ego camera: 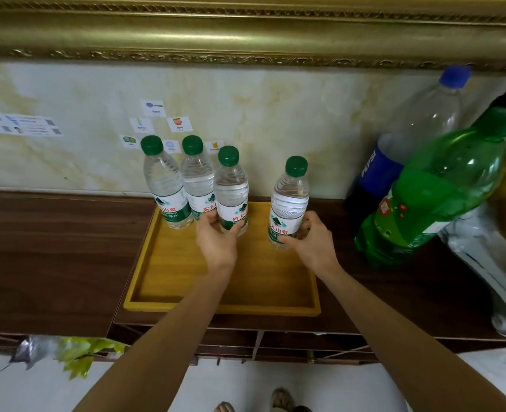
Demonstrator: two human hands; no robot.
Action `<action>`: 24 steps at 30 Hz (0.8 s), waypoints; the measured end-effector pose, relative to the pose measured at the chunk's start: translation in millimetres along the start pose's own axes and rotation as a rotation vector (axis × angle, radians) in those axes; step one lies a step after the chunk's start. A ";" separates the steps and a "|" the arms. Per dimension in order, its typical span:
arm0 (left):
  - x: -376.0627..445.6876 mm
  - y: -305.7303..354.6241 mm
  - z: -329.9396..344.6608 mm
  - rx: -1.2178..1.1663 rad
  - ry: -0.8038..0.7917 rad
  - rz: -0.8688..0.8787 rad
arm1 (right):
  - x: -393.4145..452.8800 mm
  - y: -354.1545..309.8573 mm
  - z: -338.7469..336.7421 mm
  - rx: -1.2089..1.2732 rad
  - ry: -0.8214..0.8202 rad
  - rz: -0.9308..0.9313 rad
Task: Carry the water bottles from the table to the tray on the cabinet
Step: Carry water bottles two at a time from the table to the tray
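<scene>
Nearest you, both forearms reach over the front rim of the wooden tray (222, 306) on the cabinet (52, 248). Your left hand (216, 236) curls thumb and fingers round the lower label of the third water bottle (232, 191), and your right hand (312, 239) wraps the base of the fourth water bottle (290, 203) the same way. The low grip, I judge, keeps each bottle upright and steady as you set it down. Whether their bases already rest on the tray floor is hard to tell.

Behind your left hand, two more water bottles (164, 185) stand upright in the tray's back left corner, close together, and the third sits right beside them, so you seem to be building a row along the back. The fourth stands apart to the right, near the tray's right rim.

Right of the tray, a big green soda bottle (433, 191) and a Pepsi bottle (394, 144) crowd that side; mind your right elbow there. Farther back, small picture cards (178, 123) are stuck on the marble wall beneath a gilded frame (245, 34). Leafy stems (76, 352) hang at the cabinet's lower left.
</scene>
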State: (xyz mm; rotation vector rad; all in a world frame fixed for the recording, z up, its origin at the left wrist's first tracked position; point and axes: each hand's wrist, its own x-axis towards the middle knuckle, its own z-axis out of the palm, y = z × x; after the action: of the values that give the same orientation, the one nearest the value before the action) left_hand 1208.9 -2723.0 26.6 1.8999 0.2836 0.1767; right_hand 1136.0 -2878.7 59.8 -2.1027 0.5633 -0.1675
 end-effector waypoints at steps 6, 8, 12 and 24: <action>4.2 4.7 12.7 -0.018 0.041 -0.023 | 7.3 6.2 3.3 -0.009 -0.004 -0.029; 3.4 6.0 15.5 -0.018 0.058 -0.030 | 9.4 7.8 4.3 -0.016 0.002 -0.034; 0.5 8.4 17.4 -0.026 0.069 -0.047 | 14.9 7.3 5.6 -0.045 0.013 -0.027; -14.3 -6.0 -18.0 0.315 -0.274 0.024 | 19.1 3.1 11.5 -0.022 0.031 -0.022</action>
State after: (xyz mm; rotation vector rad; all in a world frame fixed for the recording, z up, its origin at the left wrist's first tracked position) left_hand 1189.8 -2708.8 27.3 2.2106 0.1061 -0.1195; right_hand 1155.7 -2880.1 48.9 -2.1318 0.5625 -0.2073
